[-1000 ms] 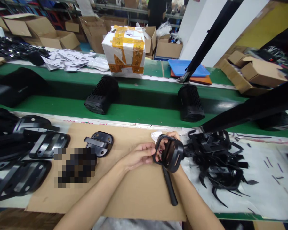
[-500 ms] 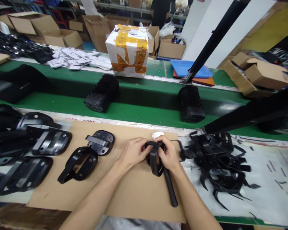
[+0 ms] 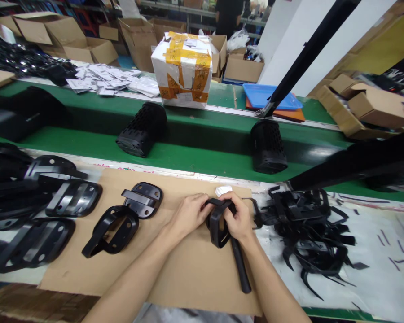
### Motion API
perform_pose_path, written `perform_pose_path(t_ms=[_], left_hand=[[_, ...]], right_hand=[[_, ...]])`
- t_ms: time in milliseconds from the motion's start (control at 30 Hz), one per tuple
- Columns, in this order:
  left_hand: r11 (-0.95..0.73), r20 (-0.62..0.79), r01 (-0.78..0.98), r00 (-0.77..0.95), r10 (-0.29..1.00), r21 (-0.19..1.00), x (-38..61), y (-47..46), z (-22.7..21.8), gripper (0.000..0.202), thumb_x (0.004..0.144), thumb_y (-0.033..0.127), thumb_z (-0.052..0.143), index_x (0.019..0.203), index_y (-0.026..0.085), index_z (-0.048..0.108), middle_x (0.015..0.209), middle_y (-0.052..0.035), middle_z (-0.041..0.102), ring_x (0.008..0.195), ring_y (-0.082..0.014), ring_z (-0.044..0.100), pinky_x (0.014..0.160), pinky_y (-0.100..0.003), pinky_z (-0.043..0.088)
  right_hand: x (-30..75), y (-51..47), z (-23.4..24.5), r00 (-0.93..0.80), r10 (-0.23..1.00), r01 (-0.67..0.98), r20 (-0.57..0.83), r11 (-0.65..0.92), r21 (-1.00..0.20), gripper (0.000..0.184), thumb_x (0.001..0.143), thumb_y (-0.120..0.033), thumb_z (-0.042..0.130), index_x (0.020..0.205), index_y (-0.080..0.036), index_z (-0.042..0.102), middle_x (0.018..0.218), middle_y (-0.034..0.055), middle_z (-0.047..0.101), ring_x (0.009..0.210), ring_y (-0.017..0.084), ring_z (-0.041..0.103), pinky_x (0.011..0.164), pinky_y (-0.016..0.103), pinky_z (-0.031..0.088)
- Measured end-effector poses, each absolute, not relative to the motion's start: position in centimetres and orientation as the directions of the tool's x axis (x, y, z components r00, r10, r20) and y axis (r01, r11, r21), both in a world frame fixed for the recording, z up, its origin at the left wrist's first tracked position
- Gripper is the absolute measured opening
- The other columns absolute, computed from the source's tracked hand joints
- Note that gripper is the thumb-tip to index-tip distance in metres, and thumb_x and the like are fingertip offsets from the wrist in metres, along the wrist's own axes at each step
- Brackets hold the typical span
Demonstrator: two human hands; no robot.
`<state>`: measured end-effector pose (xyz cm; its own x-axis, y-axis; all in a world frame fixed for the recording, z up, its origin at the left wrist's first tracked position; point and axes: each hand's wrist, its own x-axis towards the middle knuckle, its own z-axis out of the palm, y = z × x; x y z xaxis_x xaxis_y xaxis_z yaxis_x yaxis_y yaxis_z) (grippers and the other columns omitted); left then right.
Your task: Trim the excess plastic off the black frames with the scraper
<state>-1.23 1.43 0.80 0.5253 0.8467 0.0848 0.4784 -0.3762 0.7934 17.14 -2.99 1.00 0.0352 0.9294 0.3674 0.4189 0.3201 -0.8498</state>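
Observation:
My left hand [image 3: 192, 213] is closed, pinching the left end of a black plastic bracket [image 3: 218, 226] with a looped band. My right hand [image 3: 237, 217] grips the same bracket from the right, fingers curled round its upper part. Both hands are over a cardboard sheet [image 3: 188, 278]. Below my right hand a black tool handle [image 3: 241, 267] slants down the cardboard; its upper end is hidden. A small white lump [image 3: 223, 190] shows just beyond my right hand. Two similar pieces, a looped black bracket [image 3: 116, 231] and a black base plate [image 3: 143, 199], lie to the left.
A pile of black plates [image 3: 30, 197] is at left, a heap of black strips and frames [image 3: 311, 229] at right. Beyond runs a green conveyor belt [image 3: 195, 150] with black perforated housings [image 3: 143, 130]. A taped white box [image 3: 183, 72] stands behind it, near a black post [image 3: 306, 58].
The view has shifted slightly. Both hands stay on the bracket in nearly the same pose, with little visible movement.

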Motion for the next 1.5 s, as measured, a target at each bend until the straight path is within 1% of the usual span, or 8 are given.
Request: perform_pose_path(t_ms=[567, 700, 900, 1033, 1200, 1300, 1367, 1500], left_hand=[[-0.425, -0.070, 0.493, 0.711, 0.700, 0.759, -1.0, 2.2, 2.4, 0.034, 0.097, 0.035, 0.055, 0.069, 0.019, 0.067, 0.069, -0.0061, 0.071, 0.059, -0.0175, 0.061, 0.057, -0.028, 0.031], [-0.440, -0.037, 0.653, 0.582, 0.812, 0.616, -2.3, 4.0, 2.4, 0.037, 0.101, 0.030, 0.047, 0.072, 0.018, 0.066, 0.078, -0.0114, 0.074, 0.068, -0.0228, 0.067, 0.063, -0.029, 0.037], [-0.443, 0.040, 0.817, 0.462, 0.886, 0.369, -3.7, 4.7, -0.2, 0.027, 0.097, 0.029, 0.054, 0.074, 0.019, 0.065, 0.075, -0.0121, 0.072, 0.074, -0.0280, 0.068, 0.071, -0.035, 0.042], [-0.491, 0.088, 0.785, 0.497, 0.863, 0.378, -3.8, 4.7, -0.9, 0.023, 0.090, 0.029, 0.062, 0.068, 0.022, 0.060, 0.071, -0.0068, 0.067, 0.074, -0.0250, 0.065, 0.070, -0.034, 0.042], [-0.532, 0.146, 0.768, 0.516, 0.844, 0.357, -3.5, 4.2, -0.1, 0.030, 0.092, 0.032, 0.059, 0.064, 0.023, 0.053, 0.077, -0.0073, 0.065, 0.081, -0.0256, 0.062, 0.073, -0.036, 0.043], [-0.529, 0.145, 0.771, 0.513, 0.846, 0.354, -3.3, 3.8, 0.6, 0.032, 0.093, 0.032, 0.058, 0.063, 0.023, 0.051, 0.079, -0.0083, 0.064, 0.083, -0.0265, 0.061, 0.075, -0.038, 0.044], [-0.524, 0.141, 0.773, 0.510, 0.849, 0.358, -3.1, 3.7, 1.0, 0.028, 0.090, 0.029, 0.060, 0.064, 0.023, 0.053, 0.081, -0.0087, 0.064, 0.084, -0.0265, 0.060, 0.076, -0.038, 0.044], [-0.524, 0.122, 0.775, 0.518, 0.847, 0.353, -3.0, 3.6, 1.5, 0.025, 0.091, 0.028, 0.060, 0.067, 0.022, 0.056, 0.084, -0.0094, 0.065, 0.086, -0.0265, 0.061, 0.077, -0.038, 0.045]], right_hand=[[18.2, -2.9, 2.8, 0.116, 0.882, 0.435, 0.456, 0.367, -0.822, 0.013, 0.090, -0.025, 0.057, 0.097, -0.023, 0.068, 0.086, 0.0031, 0.066, 0.079, 0.022, 0.062, 0.073, 0.036, 0.048], [18.5, -4.5, 5.1, 0.233, 0.901, 0.501, 0.366, 0.211, -0.839, 0.047, 0.093, -0.023, 0.063, 0.139, -0.025, 0.054, 0.128, 0.0107, 0.062, 0.108, 0.025, 0.062, 0.096, 0.042, 0.050], [17.7, -12.9, 3.1, 0.158, 0.987, 0.683, -0.038, -0.138, -0.717, 0.033, 0.094, -0.026, 0.063, 0.126, -0.028, 0.061, 0.115, 0.0079, 0.067, 0.103, 0.028, 0.068, 0.085, 0.041, 0.058], [17.1, -15.2, 0.6, 0.292, 0.956, 0.711, -0.021, -0.232, -0.664, 0.042, 0.090, -0.023, 0.059, 0.132, -0.027, 0.061, 0.120, 0.0100, 0.068, 0.113, 0.032, 0.068, 0.093, 0.048, 0.059], [18.7, -14.5, 1.1, 0.297, 0.947, 0.542, -0.122, -0.272, -0.795, 0.038, 0.095, -0.030, 0.057, 0.132, -0.025, 0.066, 0.122, 0.0106, 0.073, 0.113, 0.031, 0.070, 0.101, 0.049, 0.056], [19.1, -15.3, 1.8, 0.300, 0.912, 0.284, -0.281, -0.367, -0.886, 0.039, 0.098, -0.044, 0.060, 0.131, -0.025, 0.067, 0.093, 0.0066, 0.074, 0.079, 0.025, 0.072, 0.069, 0.037, 0.062], [18.7, -16.6, 2.2, 0.276, 0.860, 0.055, -0.430, -0.461, -0.886, 0.045, 0.098, -0.054, 0.059, 0.129, -0.024, 0.067, 0.069, -0.0003, 0.063, 0.048, 0.017, 0.055, 0.041, 0.027, 0.046], [17.2, -19.4, 2.4, 0.290, 0.766, -0.270, -0.574, -0.510, -0.817, 0.055, 0.090, -0.065, 0.066, 0.130, -0.027, 0.067, 0.081, 0.0006, 0.064, 0.036, 0.007, 0.036, 0.031, 0.022, 0.026]])
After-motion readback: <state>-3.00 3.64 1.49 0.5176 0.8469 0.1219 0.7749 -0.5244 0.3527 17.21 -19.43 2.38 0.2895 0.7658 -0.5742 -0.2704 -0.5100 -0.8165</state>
